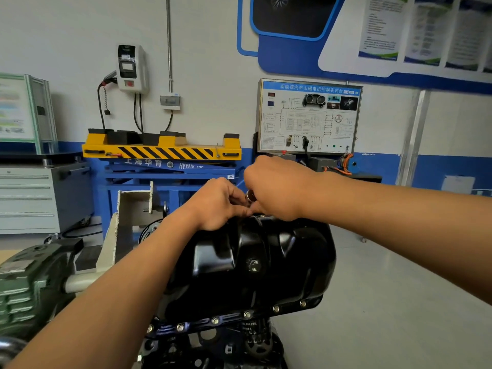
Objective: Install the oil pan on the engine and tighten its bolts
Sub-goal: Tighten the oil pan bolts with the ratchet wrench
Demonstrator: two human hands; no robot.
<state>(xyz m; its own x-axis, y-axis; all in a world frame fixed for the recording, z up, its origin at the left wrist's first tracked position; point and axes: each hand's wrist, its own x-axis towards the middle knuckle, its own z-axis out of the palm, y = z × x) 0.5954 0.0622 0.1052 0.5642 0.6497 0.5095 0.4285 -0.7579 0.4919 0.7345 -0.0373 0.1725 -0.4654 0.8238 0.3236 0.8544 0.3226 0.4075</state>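
While the glossy black stamped-metal oil pan point(253, 262) sits dome-up on the dark engine block point(213, 350) at six o'clock of the view, both hands meet at its far rim, near the centre. The right hand point(277, 187) has its fingers curled round a small silvery round-ended tool point(250, 197). The left hand point(218, 203), touching it from nine o'clock, has its fingers curled close together; what they pinch is hidden. Silvery flanged bolts point(247, 314) line the pan's near flange. A green metal gearbox point(26, 288) stands at eight o'clock, and a yellow lift platform with black stripes point(159, 151) at eleven.
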